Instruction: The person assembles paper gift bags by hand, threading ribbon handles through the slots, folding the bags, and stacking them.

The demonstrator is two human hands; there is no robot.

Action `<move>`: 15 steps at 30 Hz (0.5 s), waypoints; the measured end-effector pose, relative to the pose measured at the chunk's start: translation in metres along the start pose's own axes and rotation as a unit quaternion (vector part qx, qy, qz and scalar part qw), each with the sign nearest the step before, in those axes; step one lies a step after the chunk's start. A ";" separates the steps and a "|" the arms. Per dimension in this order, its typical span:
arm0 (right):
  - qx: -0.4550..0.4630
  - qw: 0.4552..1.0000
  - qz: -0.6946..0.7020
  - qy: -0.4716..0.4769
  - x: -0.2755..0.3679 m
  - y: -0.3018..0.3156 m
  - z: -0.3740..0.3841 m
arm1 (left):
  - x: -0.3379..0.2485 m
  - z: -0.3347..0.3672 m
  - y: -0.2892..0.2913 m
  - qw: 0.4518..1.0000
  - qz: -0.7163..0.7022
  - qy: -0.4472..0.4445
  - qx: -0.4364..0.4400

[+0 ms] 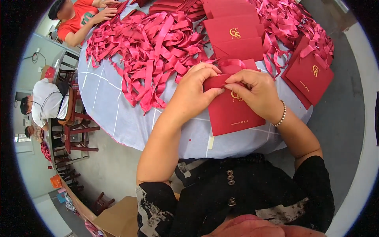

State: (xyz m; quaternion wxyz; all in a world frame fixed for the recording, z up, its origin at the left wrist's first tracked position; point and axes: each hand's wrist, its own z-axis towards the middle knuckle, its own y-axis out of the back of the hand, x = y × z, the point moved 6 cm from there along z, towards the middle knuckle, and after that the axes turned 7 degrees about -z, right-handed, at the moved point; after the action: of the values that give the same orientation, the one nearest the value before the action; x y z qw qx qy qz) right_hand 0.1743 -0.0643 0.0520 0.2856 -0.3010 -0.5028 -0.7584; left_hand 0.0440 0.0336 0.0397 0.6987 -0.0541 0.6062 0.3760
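Note:
A red paper gift bag (237, 120) with gold print lies flat near the table's front edge, its top between my hands. My left hand (196, 90) grips the upper left corner, thumb in front and fingers behind. Across from it, my right hand (258, 93) is closed in a pinch at the bag's top edge; what sits between those fingertips is too small to make out. A pink-red ribbon loop (232, 63) shows just beyond the fingers. Part of the bag's gold emblem is hidden by my right hand.
Heaped ribbons (152, 51) cover the table's left and far side. Behind my hands lies an overlapping row of red bags (233, 35); more bags (310, 77) with ribbons rest at right. A person in orange (81, 17) works at far left; a cardboard box (118, 217) stands lower left.

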 end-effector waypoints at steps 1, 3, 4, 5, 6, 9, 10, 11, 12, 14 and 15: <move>0.003 1.000 0.002 -0.025 -0.002 -0.002 0.001 | -0.001 0.000 0.000 1.000 0.007 -0.002 -0.001; 0.006 0.999 0.003 -0.050 -0.004 -0.005 0.003 | 0.001 0.000 -0.001 1.000 0.015 -0.014 -0.002; -0.015 0.999 -0.022 -0.020 -0.002 -0.004 0.004 | 0.000 0.000 -0.002 0.999 0.025 -0.027 -0.003; -0.035 0.998 -0.046 0.009 0.001 -0.003 0.005 | 0.000 0.000 -0.003 0.999 0.025 -0.027 -0.003; -0.035 0.998 -0.046 0.009 0.000 -0.004 0.006 | -0.002 0.000 -0.003 0.999 0.038 -0.033 -0.007; -0.017 0.999 -0.037 -0.017 -0.003 -0.006 0.010 | -0.005 -0.001 -0.004 0.996 0.076 -0.051 -0.016; -0.006 0.999 -0.043 -0.027 -0.003 -0.006 0.012 | -0.008 -0.002 -0.004 0.993 0.098 -0.064 -0.019; 0.005 0.998 -0.049 -0.037 -0.004 -0.006 0.013 | -0.009 -0.003 -0.006 0.993 0.099 -0.065 -0.019; 0.003 0.998 -0.049 -0.037 -0.003 -0.006 0.015 | -0.011 -0.004 -0.007 0.991 0.111 -0.065 -0.031; 0.001 0.993 -0.115 -0.007 0.004 -0.006 0.017 | -0.012 -0.004 -0.007 0.989 0.123 -0.067 -0.043; 0.000 0.993 -0.115 -0.006 0.004 -0.008 0.017 | -0.013 -0.004 -0.007 0.989 0.125 -0.067 -0.050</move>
State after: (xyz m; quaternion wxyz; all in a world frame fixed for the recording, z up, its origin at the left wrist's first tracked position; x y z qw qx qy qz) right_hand 0.1690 -0.0463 0.0557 0.1930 -0.2458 -0.5360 -0.7843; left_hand 0.0451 0.0212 0.0474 0.6818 0.0131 0.5403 0.4930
